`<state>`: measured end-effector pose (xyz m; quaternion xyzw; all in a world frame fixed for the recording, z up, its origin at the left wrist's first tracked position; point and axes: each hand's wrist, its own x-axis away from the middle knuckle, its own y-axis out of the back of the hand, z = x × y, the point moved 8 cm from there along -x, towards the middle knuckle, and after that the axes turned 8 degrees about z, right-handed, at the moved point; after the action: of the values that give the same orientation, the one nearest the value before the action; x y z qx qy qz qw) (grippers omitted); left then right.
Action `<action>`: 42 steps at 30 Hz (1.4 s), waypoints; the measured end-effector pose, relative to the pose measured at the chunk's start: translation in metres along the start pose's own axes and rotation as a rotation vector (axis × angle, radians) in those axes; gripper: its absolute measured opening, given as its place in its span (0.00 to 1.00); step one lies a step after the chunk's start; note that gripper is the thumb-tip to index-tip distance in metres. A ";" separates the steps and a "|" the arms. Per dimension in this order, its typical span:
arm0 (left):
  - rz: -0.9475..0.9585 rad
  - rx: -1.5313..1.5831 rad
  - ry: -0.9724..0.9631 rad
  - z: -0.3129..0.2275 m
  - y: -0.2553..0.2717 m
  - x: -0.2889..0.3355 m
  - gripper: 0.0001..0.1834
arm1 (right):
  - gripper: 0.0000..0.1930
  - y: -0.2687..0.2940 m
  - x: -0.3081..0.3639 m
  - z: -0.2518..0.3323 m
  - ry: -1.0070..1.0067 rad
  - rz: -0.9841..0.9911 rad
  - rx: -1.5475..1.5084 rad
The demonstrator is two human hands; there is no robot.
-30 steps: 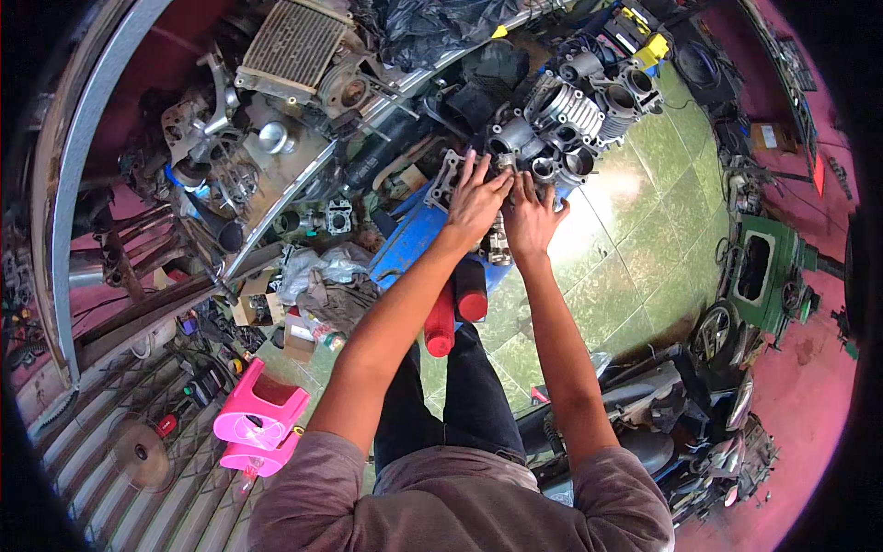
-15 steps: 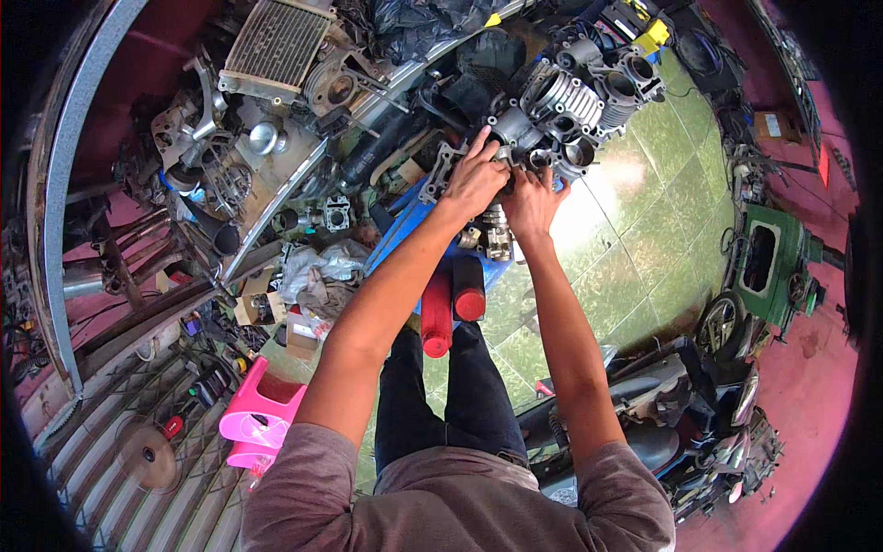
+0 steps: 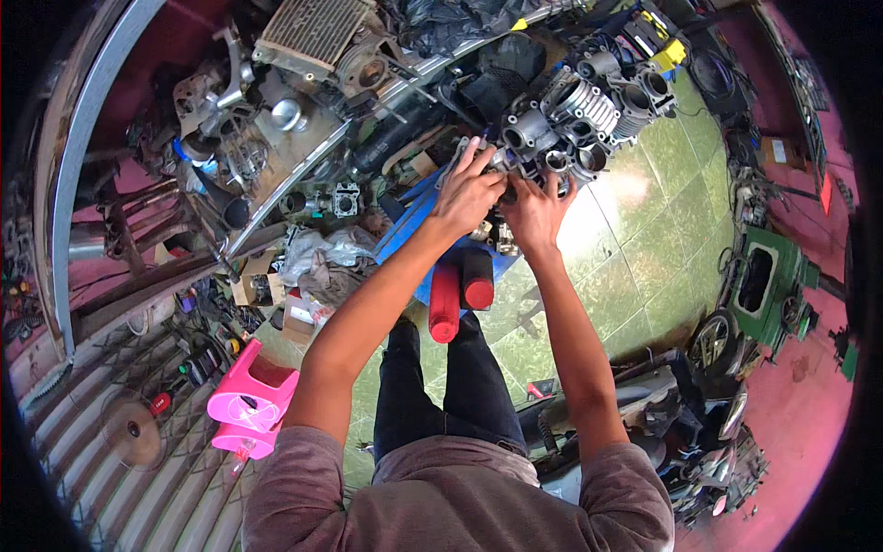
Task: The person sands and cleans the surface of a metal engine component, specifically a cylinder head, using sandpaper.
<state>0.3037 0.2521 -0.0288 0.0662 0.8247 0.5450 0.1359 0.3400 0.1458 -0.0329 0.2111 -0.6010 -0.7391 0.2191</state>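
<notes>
At the near end of a row of grey metal engine cylinders (image 3: 581,110), both hands work close together on a grey metal engine part. My left hand (image 3: 467,191) rests on its left side, index finger stretched forward and the other fingers bent onto the metal. Opposite, my right hand (image 3: 538,213) grips it with thumb and fingers bent down. Most of the part is hidden beneath the hands, so its exact kind cannot be told. Smaller metal parts (image 3: 503,237) lie just below the hands on a blue surface (image 3: 405,225). Nearer me stand a red cylindrical container (image 3: 443,308) and a dark red-ended one (image 3: 477,283).
A bench at upper left bears a radiator (image 3: 311,35), a piston (image 3: 287,114) and other engine parts. A pink plastic stool (image 3: 253,396) stands at lower left. Motorcycle parts (image 3: 681,414) crowd the lower right, below a green machine (image 3: 768,276). Green tiles (image 3: 635,248) cover the floor.
The view has shifted slightly, so the bench and engine parts appear further right. Both hands stay on the metal part, with the fingers slightly changed in position.
</notes>
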 end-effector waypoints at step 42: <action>-0.157 0.118 0.780 0.022 -0.078 0.223 0.08 | 0.15 -0.128 0.047 0.168 1.204 0.484 0.036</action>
<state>0.1008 0.2977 -0.1426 -0.2012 0.8468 0.4688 -0.1502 0.1959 0.2753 -0.1289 0.4509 -0.4161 -0.4110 0.6743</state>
